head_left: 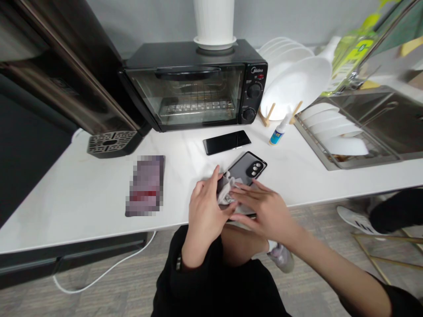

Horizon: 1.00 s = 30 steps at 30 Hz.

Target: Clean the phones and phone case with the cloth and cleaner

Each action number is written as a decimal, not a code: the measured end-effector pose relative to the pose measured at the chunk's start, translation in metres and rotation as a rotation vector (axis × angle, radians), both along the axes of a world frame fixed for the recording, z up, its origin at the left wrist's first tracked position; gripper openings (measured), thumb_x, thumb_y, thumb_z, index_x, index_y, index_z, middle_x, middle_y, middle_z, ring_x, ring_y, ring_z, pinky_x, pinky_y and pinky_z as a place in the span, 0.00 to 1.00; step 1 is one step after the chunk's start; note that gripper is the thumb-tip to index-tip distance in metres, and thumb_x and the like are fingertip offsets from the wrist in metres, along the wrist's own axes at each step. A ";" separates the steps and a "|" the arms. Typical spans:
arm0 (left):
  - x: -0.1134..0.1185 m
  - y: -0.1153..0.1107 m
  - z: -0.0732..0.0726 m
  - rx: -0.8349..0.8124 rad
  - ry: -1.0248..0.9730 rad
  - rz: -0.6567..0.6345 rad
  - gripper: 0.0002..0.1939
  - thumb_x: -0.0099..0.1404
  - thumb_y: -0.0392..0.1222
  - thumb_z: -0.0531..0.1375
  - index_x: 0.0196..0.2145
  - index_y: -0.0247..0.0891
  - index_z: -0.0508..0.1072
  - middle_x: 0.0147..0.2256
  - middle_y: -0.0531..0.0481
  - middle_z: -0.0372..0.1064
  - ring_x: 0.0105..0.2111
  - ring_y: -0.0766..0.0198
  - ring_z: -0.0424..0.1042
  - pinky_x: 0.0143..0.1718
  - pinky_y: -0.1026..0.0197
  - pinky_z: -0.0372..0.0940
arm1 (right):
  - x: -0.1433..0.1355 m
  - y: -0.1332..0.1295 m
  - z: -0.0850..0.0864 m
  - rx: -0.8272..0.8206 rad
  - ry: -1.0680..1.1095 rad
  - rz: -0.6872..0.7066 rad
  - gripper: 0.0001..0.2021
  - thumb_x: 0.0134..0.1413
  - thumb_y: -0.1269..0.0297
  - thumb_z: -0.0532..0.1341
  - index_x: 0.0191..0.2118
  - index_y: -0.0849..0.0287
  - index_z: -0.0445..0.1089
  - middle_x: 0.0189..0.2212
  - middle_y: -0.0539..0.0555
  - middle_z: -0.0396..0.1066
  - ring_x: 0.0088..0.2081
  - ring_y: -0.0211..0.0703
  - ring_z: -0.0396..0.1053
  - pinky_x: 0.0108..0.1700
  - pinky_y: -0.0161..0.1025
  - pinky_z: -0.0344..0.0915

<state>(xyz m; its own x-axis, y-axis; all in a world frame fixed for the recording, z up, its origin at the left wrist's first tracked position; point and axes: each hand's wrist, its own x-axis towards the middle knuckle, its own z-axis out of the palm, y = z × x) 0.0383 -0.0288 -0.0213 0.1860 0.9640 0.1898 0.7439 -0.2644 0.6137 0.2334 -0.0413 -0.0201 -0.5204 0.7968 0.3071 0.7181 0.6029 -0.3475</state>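
A dark, see-through phone case [239, 168] with a black rim and a camera cutout lies at a slant near the counter's front edge. My left hand [206, 207] curls around its left side, thumb toward the case's lower part. With bent fingers, my right hand [264, 204] presses a crumpled white wipe [227, 189] against the inside or back of the case; which face cannot be told. Behind it lies a black smartphone [227, 142], screen up. To the right stands a small spray bottle [278, 132] with a blue and yellow label.
A black toaster oven [194, 94] stands at the back, bearing a white pot [214, 22]. A blurred-out flat object [146, 186] lies left, near a drink machine's drip tray [110, 143]. White plates [297, 83] lean in a wooden rack beside the sink [380, 101]. Another person's shoe [357, 219] shows below right.
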 end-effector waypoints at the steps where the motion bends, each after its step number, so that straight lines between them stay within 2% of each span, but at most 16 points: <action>1: 0.001 0.000 0.000 0.009 -0.006 0.005 0.51 0.61 0.41 0.70 0.74 0.46 0.48 0.61 0.47 0.71 0.56 0.49 0.67 0.60 0.47 0.65 | 0.012 0.007 0.000 0.027 -0.027 -0.055 0.28 0.69 0.42 0.56 0.60 0.59 0.72 0.59 0.58 0.76 0.62 0.53 0.72 0.69 0.58 0.63; 4: 0.003 0.000 -0.002 0.037 0.001 0.005 0.51 0.61 0.44 0.71 0.74 0.46 0.49 0.62 0.47 0.71 0.56 0.49 0.67 0.60 0.47 0.64 | 0.034 0.035 0.000 0.104 -0.112 -0.251 0.27 0.71 0.44 0.54 0.60 0.61 0.72 0.58 0.61 0.76 0.61 0.58 0.73 0.68 0.63 0.62; 6: 0.002 0.000 -0.003 0.052 0.021 0.003 0.50 0.62 0.44 0.71 0.74 0.45 0.49 0.62 0.47 0.70 0.56 0.50 0.67 0.61 0.48 0.64 | 0.027 0.046 -0.001 0.119 -0.131 -0.304 0.34 0.68 0.39 0.55 0.59 0.67 0.72 0.58 0.67 0.75 0.62 0.63 0.72 0.67 0.63 0.63; 9: 0.000 0.001 -0.006 0.063 0.054 0.007 0.49 0.63 0.41 0.68 0.74 0.42 0.49 0.61 0.45 0.71 0.55 0.49 0.67 0.58 0.48 0.66 | -0.006 0.037 -0.003 0.103 -0.089 -0.208 0.41 0.64 0.35 0.56 0.62 0.72 0.69 0.62 0.72 0.70 0.66 0.65 0.67 0.68 0.61 0.62; 11: -0.001 0.002 -0.007 0.053 0.074 -0.005 0.49 0.62 0.38 0.67 0.74 0.39 0.48 0.58 0.43 0.73 0.53 0.49 0.68 0.56 0.49 0.68 | -0.026 0.020 -0.005 0.066 -0.037 -0.081 0.38 0.66 0.37 0.56 0.63 0.71 0.68 0.63 0.70 0.69 0.67 0.62 0.66 0.70 0.59 0.61; 13: -0.002 0.002 -0.006 0.042 0.088 -0.007 0.50 0.60 0.37 0.67 0.74 0.37 0.48 0.57 0.42 0.74 0.52 0.48 0.68 0.56 0.48 0.68 | -0.032 0.004 -0.005 0.025 0.002 0.023 0.38 0.66 0.37 0.56 0.63 0.69 0.68 0.63 0.67 0.70 0.66 0.58 0.68 0.70 0.56 0.61; 16: 0.000 0.002 -0.005 0.043 0.075 0.009 0.50 0.61 0.40 0.68 0.74 0.40 0.47 0.60 0.44 0.72 0.54 0.48 0.67 0.59 0.48 0.66 | -0.007 0.000 -0.002 0.008 -0.021 0.069 0.35 0.66 0.37 0.55 0.63 0.63 0.69 0.62 0.61 0.72 0.65 0.55 0.69 0.70 0.57 0.62; 19: 0.002 0.001 -0.005 0.068 0.053 -0.004 0.49 0.64 0.45 0.69 0.74 0.42 0.48 0.63 0.46 0.69 0.56 0.49 0.65 0.61 0.48 0.64 | 0.028 0.024 0.000 0.055 -0.114 -0.077 0.31 0.70 0.42 0.53 0.64 0.61 0.67 0.63 0.61 0.72 0.65 0.58 0.68 0.68 0.61 0.63; 22: 0.002 0.000 -0.005 0.085 0.057 -0.010 0.48 0.64 0.44 0.69 0.74 0.42 0.49 0.64 0.45 0.68 0.56 0.49 0.65 0.62 0.48 0.63 | 0.033 0.047 -0.003 0.116 -0.149 -0.207 0.37 0.68 0.39 0.54 0.66 0.68 0.65 0.65 0.68 0.68 0.66 0.63 0.66 0.68 0.64 0.62; 24: 0.001 0.000 -0.005 0.080 0.064 -0.010 0.48 0.64 0.43 0.68 0.74 0.41 0.49 0.63 0.44 0.69 0.55 0.48 0.65 0.60 0.47 0.64 | 0.016 0.047 -0.006 0.116 -0.129 -0.165 0.41 0.65 0.35 0.55 0.66 0.69 0.65 0.66 0.69 0.65 0.68 0.65 0.63 0.69 0.64 0.60; 27: 0.000 0.001 -0.005 0.047 0.075 -0.021 0.49 0.63 0.40 0.68 0.74 0.38 0.47 0.61 0.42 0.71 0.54 0.48 0.66 0.58 0.48 0.66 | -0.015 0.025 -0.009 0.071 -0.060 0.013 0.44 0.62 0.31 0.55 0.65 0.69 0.66 0.65 0.68 0.68 0.67 0.63 0.65 0.71 0.61 0.58; 30: 0.000 0.002 -0.003 0.021 0.085 0.008 0.51 0.61 0.37 0.69 0.75 0.37 0.47 0.57 0.41 0.73 0.53 0.48 0.66 0.57 0.48 0.67 | -0.016 0.005 -0.006 0.017 -0.008 0.126 0.43 0.61 0.30 0.55 0.65 0.66 0.67 0.63 0.63 0.72 0.65 0.57 0.68 0.72 0.59 0.58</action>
